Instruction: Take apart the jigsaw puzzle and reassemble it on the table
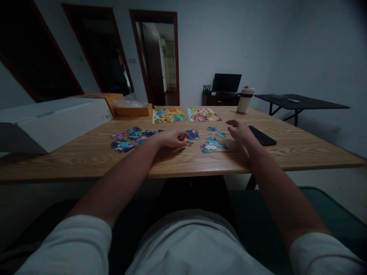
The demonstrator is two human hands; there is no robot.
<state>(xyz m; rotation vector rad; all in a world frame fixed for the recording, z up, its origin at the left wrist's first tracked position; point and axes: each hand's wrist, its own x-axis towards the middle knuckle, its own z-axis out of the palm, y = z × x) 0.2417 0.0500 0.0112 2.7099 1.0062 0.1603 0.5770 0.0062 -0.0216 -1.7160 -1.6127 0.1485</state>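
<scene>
My left hand (173, 138) rests low over the table with its fingers curled and the tips at an orange puzzle piece (187, 141). Just beyond those fingertips lies a dark blue joined bit of puzzle (194, 134). My right hand (240, 132) hovers at the right, thumb and forefinger apart, with nothing visible between them. Between the hands sits a partly joined puzzle section (213, 146) in teal with a white figure. Two loose blue pieces, a far puzzle piece (211, 129) and a nearer puzzle piece (220, 134), lie above it. A heap of puzzle pieces (134, 134) spreads left of my left hand.
Two colourful picture sheets, a left one (169, 115) and a right one (204, 114), lie farther back. A white box (57, 120) and an orange tray (134, 111) with clear plastic stand left. A phone (262, 135) and a cream tumbler (245, 101) are right on the wooden table (301, 152).
</scene>
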